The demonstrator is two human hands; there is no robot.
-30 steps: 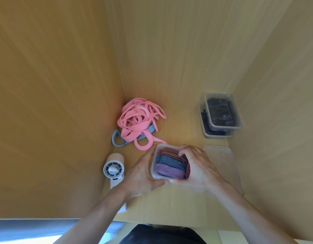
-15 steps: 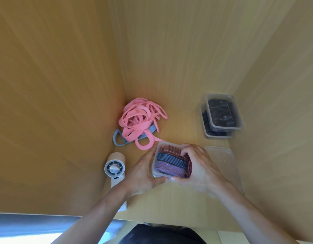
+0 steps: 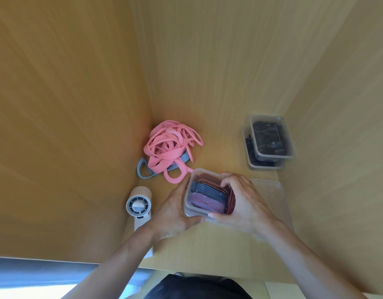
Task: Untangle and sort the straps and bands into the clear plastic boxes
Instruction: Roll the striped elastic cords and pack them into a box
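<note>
Packing step: striped straps (image 3: pixel 205 192) coiled inside clear box (image 3: pixel 202 171), near front of tabletop (image 3: pixel 218 244). Hands both on box: left hand (image 3: pixel 171 214) grips left wall, right hand (image 3: pixel 244 203) grips right side, fingers curled over rim onto straps. Box looks full. Flat clear lid (image 3: pixel 270 190), seemingly, just right of it. Next likely: close box. Pink bands (image 3: pixel 171 145) with blue band (image 3: pixel 143 169) lie tangled behind, needing loop-by-loop freeing.

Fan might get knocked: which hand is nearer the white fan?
Left: left hand is beside the small white handheld fan; right hand is across the clear plastic box.
</note>
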